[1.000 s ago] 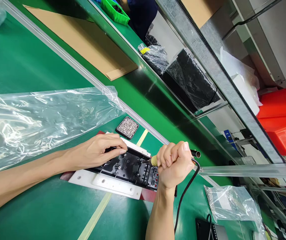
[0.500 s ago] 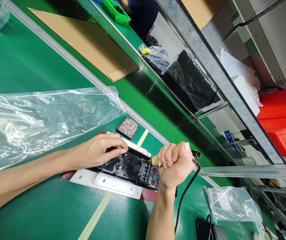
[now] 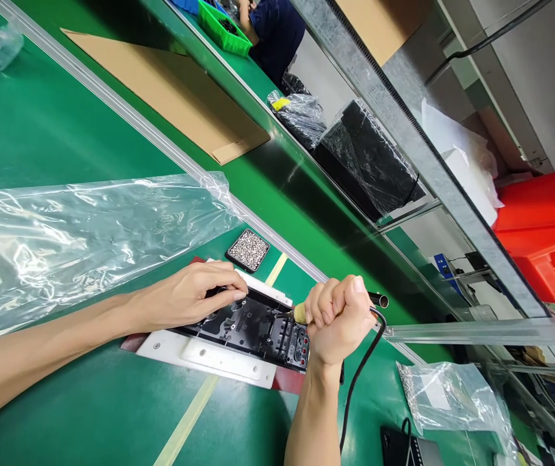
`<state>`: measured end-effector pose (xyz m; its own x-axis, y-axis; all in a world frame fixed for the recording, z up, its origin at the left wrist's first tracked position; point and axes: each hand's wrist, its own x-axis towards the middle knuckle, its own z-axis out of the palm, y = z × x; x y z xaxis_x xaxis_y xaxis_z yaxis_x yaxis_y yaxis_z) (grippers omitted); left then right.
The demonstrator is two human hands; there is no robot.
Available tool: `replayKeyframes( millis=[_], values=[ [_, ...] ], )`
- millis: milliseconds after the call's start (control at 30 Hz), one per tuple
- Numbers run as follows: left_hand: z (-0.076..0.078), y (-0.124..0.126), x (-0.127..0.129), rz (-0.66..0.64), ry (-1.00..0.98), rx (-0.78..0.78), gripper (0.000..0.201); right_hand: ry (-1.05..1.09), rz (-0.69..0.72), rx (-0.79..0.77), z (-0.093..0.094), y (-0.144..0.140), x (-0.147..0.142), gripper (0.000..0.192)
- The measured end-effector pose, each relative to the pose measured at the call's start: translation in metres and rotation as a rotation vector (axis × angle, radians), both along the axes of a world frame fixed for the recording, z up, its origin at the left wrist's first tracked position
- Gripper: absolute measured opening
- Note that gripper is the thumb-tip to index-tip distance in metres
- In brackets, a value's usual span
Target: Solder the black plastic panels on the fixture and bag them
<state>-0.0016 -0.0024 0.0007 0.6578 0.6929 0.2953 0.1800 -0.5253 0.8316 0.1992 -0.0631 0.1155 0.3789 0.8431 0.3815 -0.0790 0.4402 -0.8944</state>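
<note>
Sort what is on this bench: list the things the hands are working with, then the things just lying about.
In use:
- left hand pressing on the black plastic part
- right hand gripping the corded tool, tip at the part
- white fixture under the part
- tray of small screws close by

Lying about:
- clear plastic sheet
- cardboard
- small bag
- red bin

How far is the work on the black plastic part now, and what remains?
Done: the black plastic part already sits in the white fixture. In hand: the left hand presses it down while the right hand holds the corded electric screwdriver with its tip on the part. Left: I cannot tell how many screws remain; the small black tray of screws is still full.
</note>
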Motion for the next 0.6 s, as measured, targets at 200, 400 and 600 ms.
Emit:
replayKeyframes(
  millis=[200, 400, 600],
  values=[
    [0.0008, -0.001, 0.0001, 0.002, -0.015, 0.004, 0.03, -0.006, 0.017, 0.002, 0.0009, -0.0025, 0.0001, 0.054],
    [-0.0011, 0.0008, -0.0004, -0.006, 0.0, 0.011, 0.032, 0.008, 0.017, -0.003, 0.0007, -0.0031, 0.0009, 0.053],
    [0.0008, 0.0005, -0.0003, -0.001, 0.008, 0.022, 0.032, 0.023, 0.026, -0.006, -0.0009, -0.0018, -0.0002, 0.053]
  ],
)
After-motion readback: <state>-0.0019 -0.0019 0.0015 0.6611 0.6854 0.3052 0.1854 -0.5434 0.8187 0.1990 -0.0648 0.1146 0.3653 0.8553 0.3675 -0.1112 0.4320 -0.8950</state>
